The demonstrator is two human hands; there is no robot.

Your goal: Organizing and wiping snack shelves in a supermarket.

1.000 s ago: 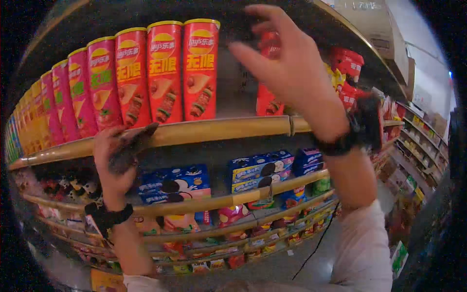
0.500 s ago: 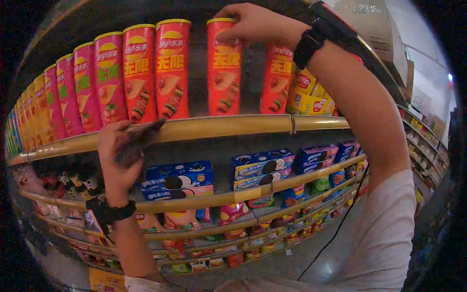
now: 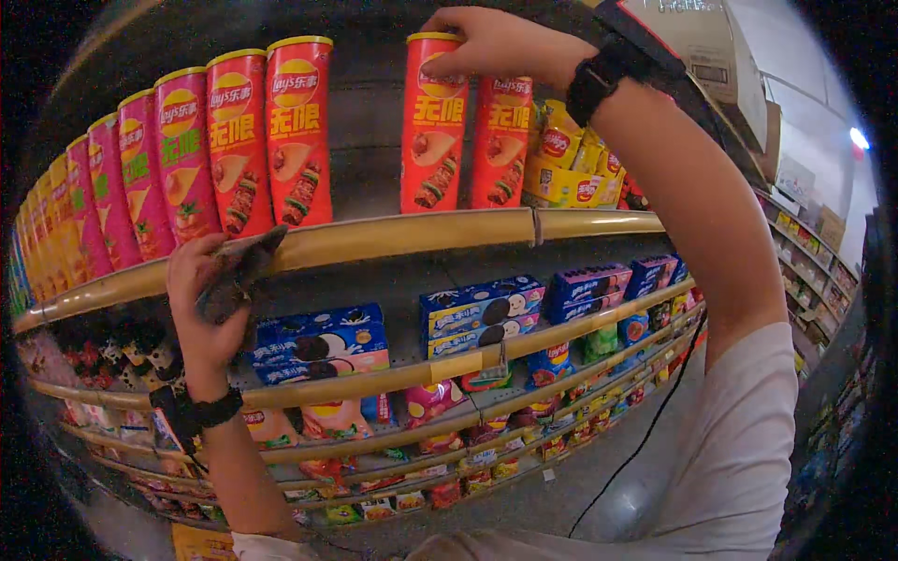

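Observation:
My right hand (image 3: 477,42) grips the top of a red chip canister (image 3: 434,150) with a yellow lid, its fingers around the upper part. The canister stands upright at the upper shelf's front, close beside another red canister (image 3: 502,154) on its right. To its left a gap separates it from a row of canisters, the nearest a red one (image 3: 299,140). My left hand (image 3: 208,294) is closed on a dark cloth (image 3: 245,266), which lies against the yellow front edge of the upper shelf (image 3: 393,234). Part of the cloth is hidden by the fingers.
Right of the canisters sits a yellow box of snack packs (image 3: 566,173). Below, blue biscuit boxes (image 3: 318,341) stand on a lower shelf, with several bagged snacks on shelves under it. A black cord (image 3: 645,435) hangs near my right arm. Cardboard boxes (image 3: 716,65) are stacked at upper right.
The held canister has moved right, closing most of the gap to the red canister beside it. The view has shifted slightly. My left hand remains at the shelf edge with the cloth.

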